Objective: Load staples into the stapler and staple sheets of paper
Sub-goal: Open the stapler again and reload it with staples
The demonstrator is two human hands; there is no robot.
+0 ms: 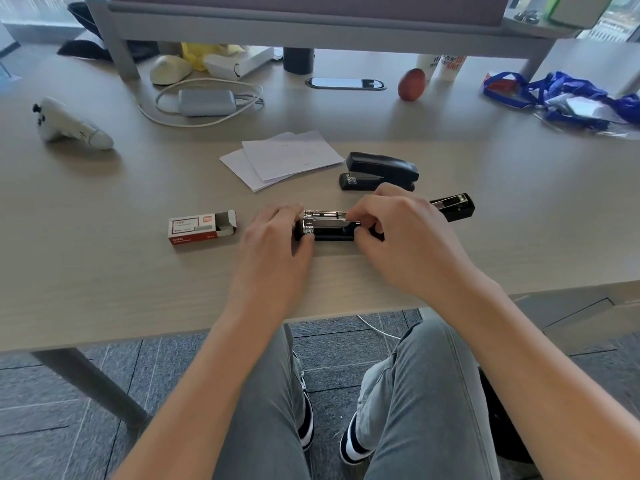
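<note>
Open stapler (327, 226) flat on desk (104, 271) near front edge, long axis 9-to-3 o'clock, metal nose toward 9, flipped-back lid (453, 205) out toward 2. Left hand (277, 244) curled round nose end, thumb on base. Right hand (401, 237) fingertips pinched at staple channel; contents hidden. Staple box (202, 227) at 9 o'clock, flap open. Second stapler (379, 172) closed, at 12–1. Paper sheets (282, 159) at 11.

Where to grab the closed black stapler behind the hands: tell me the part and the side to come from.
Take the closed black stapler across the middle of its long top arm, coming from above with fingers on its two long sides. It lies flat on the table, clear of the paper sheets. Its right end sits close behind the right hand.
</note>
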